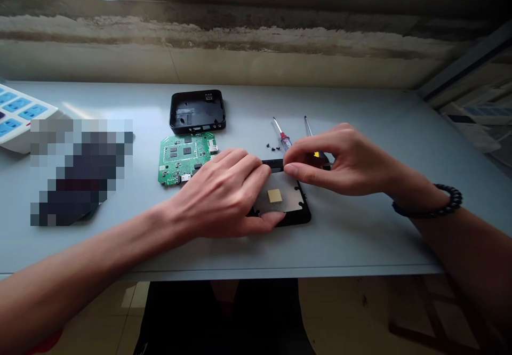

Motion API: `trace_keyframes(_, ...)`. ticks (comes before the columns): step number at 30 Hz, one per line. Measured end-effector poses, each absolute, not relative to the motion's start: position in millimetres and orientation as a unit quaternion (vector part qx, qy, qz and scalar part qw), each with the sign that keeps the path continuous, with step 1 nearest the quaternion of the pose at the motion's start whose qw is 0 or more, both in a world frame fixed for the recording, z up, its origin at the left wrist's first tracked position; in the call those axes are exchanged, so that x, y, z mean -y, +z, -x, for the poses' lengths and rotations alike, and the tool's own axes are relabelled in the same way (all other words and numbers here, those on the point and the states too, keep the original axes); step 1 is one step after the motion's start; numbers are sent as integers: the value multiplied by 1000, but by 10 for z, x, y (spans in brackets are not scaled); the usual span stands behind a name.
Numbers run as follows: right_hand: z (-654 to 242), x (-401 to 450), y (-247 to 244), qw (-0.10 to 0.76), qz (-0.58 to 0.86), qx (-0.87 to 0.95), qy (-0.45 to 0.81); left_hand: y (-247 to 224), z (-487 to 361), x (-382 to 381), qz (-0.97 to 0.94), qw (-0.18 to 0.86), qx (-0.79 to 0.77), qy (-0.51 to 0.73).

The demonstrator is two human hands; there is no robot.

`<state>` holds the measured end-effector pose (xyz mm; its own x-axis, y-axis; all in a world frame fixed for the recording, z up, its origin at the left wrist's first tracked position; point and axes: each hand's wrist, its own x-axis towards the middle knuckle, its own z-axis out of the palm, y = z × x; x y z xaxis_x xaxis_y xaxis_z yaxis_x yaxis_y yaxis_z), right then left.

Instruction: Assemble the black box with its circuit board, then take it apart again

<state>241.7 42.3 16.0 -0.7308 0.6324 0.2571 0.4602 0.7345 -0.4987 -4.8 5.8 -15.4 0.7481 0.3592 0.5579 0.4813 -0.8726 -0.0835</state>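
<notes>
My left hand (234,198) grips a black plastic cover (304,217) by its left side, with the thumb along the near edge. Inside the cover lies a grey metal plate (290,199) bearing a square yellowish pad (274,195). At the far right edge of the cover, my right hand (332,160) has thumb and forefinger pinched together; whatever is between them is hidden. A green circuit board (186,152) lies flat just beyond my left hand, partly covered by it. Behind that board rests a black open case (198,109), hollow side up.
Two screwdrivers, one with a red and clear handle (283,136) and one yellow and black (317,154), lie behind my right hand. Several small black screws (273,148) sit beside them. To the left are a pixelated dark object (86,168) and a white power strip (44,114).
</notes>
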Motion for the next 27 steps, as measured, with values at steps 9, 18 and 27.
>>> trace_keyframes(9, -2445, -412, 178, 195, 312, 857, 361, -152, 29, -47, 897, 147, 249, -335)
trace_keyframes(18, -2469, -424, 204, 240, 371, 734, 516, -132, 58, -82, 897, 98, 240, -357)
trace_keyframes(27, -2501, -473, 230, 142, 284, 785, 531, -38, 170, -117, 945, 26, 191, -266)
